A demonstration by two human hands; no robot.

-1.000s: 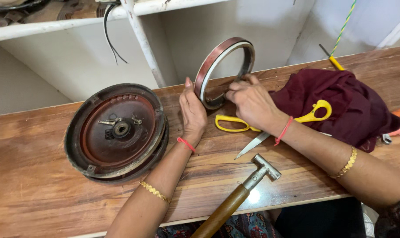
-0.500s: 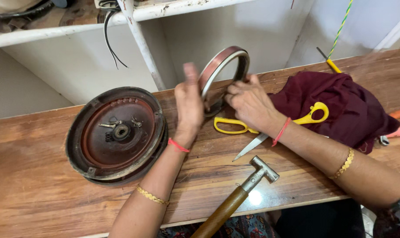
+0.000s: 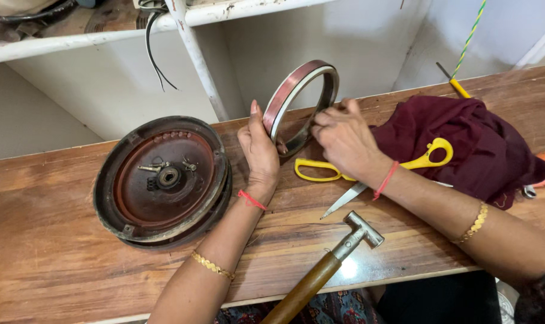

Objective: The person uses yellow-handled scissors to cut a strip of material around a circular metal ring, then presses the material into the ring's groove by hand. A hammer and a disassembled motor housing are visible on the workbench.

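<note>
Copper-wound ring (image 3: pixel 298 99) stands on edge, left hand (image 3: pixel 259 150) bracing, right hand (image 3: pixel 344 139) pinching its rim; hammer (image 3: pixel 335 255) untouched.

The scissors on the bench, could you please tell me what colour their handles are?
Yellow handles on the scissors, with bare steel blades; the head view shows them.
</note>
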